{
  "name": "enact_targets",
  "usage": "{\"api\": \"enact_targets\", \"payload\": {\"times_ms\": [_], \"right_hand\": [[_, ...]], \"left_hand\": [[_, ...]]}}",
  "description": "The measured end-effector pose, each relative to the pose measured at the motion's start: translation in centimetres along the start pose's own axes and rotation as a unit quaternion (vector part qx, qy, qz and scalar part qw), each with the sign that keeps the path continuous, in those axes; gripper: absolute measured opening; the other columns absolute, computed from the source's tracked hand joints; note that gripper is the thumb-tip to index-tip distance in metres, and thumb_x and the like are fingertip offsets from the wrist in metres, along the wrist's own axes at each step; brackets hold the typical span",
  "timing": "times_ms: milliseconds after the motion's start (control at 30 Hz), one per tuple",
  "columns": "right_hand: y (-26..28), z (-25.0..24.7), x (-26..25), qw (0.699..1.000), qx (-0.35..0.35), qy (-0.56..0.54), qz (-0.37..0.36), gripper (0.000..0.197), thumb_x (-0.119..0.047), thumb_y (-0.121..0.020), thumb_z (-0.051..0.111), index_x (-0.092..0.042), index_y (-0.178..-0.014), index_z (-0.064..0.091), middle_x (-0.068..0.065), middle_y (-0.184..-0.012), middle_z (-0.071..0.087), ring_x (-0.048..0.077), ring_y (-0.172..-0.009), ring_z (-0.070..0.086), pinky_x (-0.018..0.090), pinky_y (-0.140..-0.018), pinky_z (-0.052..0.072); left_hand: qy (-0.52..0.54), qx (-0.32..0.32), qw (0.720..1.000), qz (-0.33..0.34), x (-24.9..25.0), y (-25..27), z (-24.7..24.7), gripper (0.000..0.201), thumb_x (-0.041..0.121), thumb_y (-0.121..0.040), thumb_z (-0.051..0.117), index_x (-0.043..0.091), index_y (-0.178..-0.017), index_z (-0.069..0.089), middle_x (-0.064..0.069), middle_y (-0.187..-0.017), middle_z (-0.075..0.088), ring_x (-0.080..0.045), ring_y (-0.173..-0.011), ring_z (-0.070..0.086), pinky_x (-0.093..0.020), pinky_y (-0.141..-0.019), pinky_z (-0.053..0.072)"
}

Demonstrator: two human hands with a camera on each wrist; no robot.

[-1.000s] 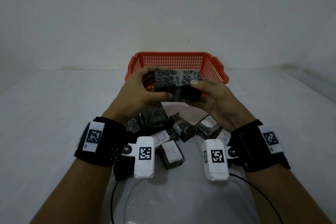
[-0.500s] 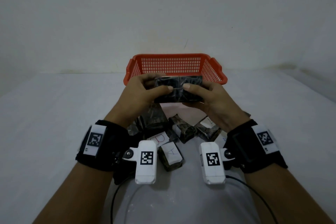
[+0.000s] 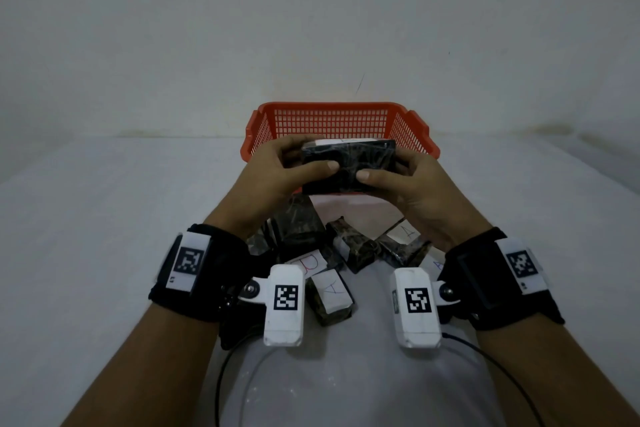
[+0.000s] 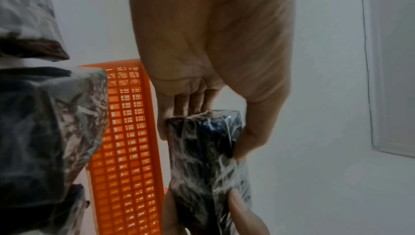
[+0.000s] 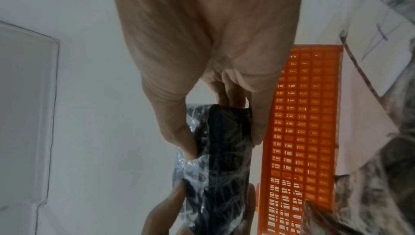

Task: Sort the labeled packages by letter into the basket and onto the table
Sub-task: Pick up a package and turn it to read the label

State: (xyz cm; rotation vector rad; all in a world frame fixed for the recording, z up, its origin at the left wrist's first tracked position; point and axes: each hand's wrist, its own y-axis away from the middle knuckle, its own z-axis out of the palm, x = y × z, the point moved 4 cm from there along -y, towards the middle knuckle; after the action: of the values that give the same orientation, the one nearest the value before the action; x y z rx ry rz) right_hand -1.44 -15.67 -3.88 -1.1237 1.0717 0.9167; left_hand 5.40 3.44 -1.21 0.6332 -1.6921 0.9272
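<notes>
Both hands hold one dark plastic-wrapped package (image 3: 348,166) in the air just in front of the orange basket (image 3: 337,121). My left hand (image 3: 294,172) grips its left end, thumb on the near face. My right hand (image 3: 394,177) grips its right end the same way. A strip of white label shows on the package's top edge; its letter is not readable. The left wrist view shows the package (image 4: 206,159) between thumb and fingers, and the right wrist view shows the package (image 5: 222,159) likewise. The basket (image 4: 128,150) stands just behind.
A heap of wrapped packages lies on the white table (image 3: 104,236) between my wrists: one labelled B (image 3: 310,263), one labelled A (image 3: 332,293), another labelled A (image 3: 405,243), and several with labels hidden. A wall rises right behind the basket.
The held package has been turned in both hands and lowered slightly, so its white label edge now shows on top. The heap on the table has not moved.
</notes>
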Motion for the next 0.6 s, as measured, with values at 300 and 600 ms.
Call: {"api": "enact_targets", "payload": {"times_ms": [300, 600], "right_hand": [[0.09, 0.14, -0.56, 0.999, -0.002, -0.012, -0.032, 0.036, 0.002, -0.088, 0.071, -0.014, -0.120, 0.068, 0.019, -0.131, 0.069, 0.031, -0.126, 0.066, 0.044, -0.104, 0.056], [0.77, 0.59, -0.61, 0.996, 0.003, -0.060, 0.063, 0.025, -0.026, -0.098, 0.064, -0.011, -0.116, 0.072, 0.013, -0.124, 0.075, 0.032, -0.120, 0.070, 0.039, -0.093, 0.062]], "left_hand": [[-0.011, -0.005, 1.000, 0.024, 0.48, 0.12, -0.57, 0.047, 0.007, -0.082, 0.078, 0.010, -0.127, 0.064, -0.002, -0.118, 0.075, -0.014, -0.108, 0.073, -0.030, -0.094, 0.059], [-0.072, -0.009, 0.994, 0.078, 0.19, 0.03, -0.21, 0.064, 0.002, -0.072, 0.087, 0.014, -0.127, 0.058, 0.002, -0.126, 0.069, -0.012, -0.117, 0.067, -0.032, -0.096, 0.058]]}}
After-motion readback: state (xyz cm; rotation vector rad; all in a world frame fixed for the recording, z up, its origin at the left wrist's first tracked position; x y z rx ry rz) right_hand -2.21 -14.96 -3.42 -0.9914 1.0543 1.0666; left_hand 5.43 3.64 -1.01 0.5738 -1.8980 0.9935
